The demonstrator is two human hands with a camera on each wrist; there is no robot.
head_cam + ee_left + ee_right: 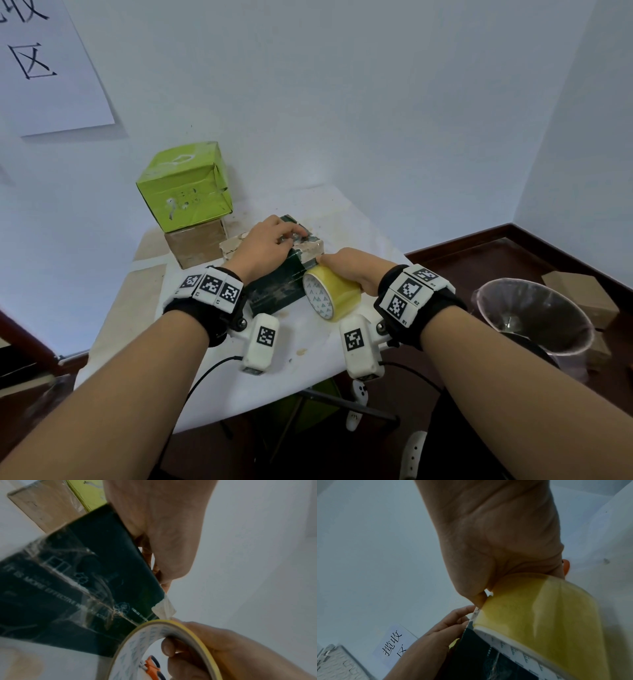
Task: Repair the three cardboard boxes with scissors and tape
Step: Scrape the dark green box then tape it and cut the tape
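Observation:
A dark green box [274,291] lies in the middle of the table, with old clear tape wrinkled across its side [96,601]. My left hand [293,236] rests on its top, fingers pressing a strip of clear tape [310,246] down. My right hand [337,270] grips a yellow tape roll [337,291] against the box's right edge, with fingers [169,649] hooked inside the core. A green box [185,185] sits stacked on a brown box [197,245] at the back left. Orange scissors [152,668] lie behind the roll, seen through its core.
The white-covered table [219,377] stands against the wall in a corner. To the right on the floor are a bin with a clear liner [534,315] and more cardboard boxes [575,287]. A paper sign [44,68] hangs on the wall.

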